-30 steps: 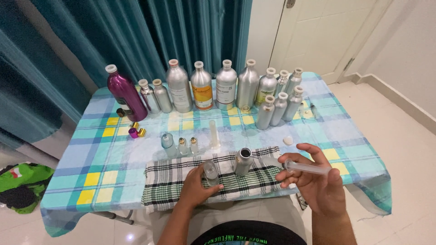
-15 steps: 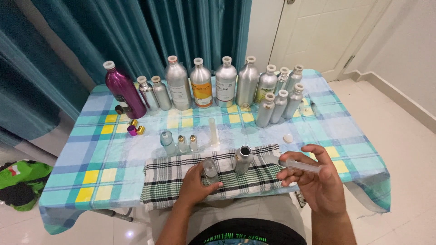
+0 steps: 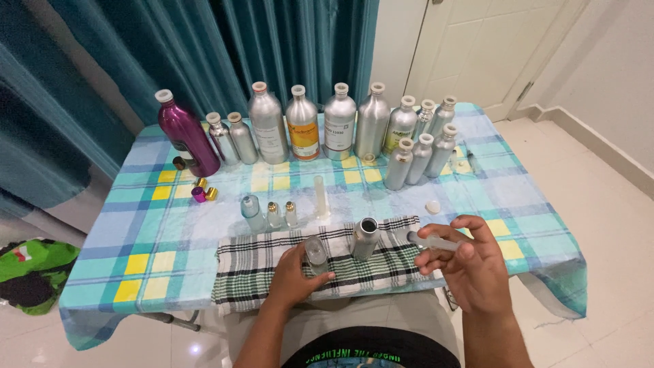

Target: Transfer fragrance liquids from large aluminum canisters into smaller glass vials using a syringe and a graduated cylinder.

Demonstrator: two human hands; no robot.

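Little is changing since half a second ago: both hands are staying over the checked cloth (image 3: 259, 272), the view only shifting slightly. Seen from the head camera, the left hand (image 3: 294, 274) is curling its fingers around a small clear glass vial (image 3: 315, 253) standing on the cloth, its thumb lying along the cloth's near edge. Just right of the vial, an open silver bottle (image 3: 364, 238) is standing upright, untouched. Further right, the right hand (image 3: 470, 266) is gripping a clear syringe (image 3: 433, 241) between fingers and thumb, its tip pointing left toward the open bottle and hanging near it, apart. Behind, on the plaid-covered surface (image 3: 157, 232), a row of aluminium bottles (image 3: 339, 123) and a purple bottle (image 3: 186, 136) are standing.
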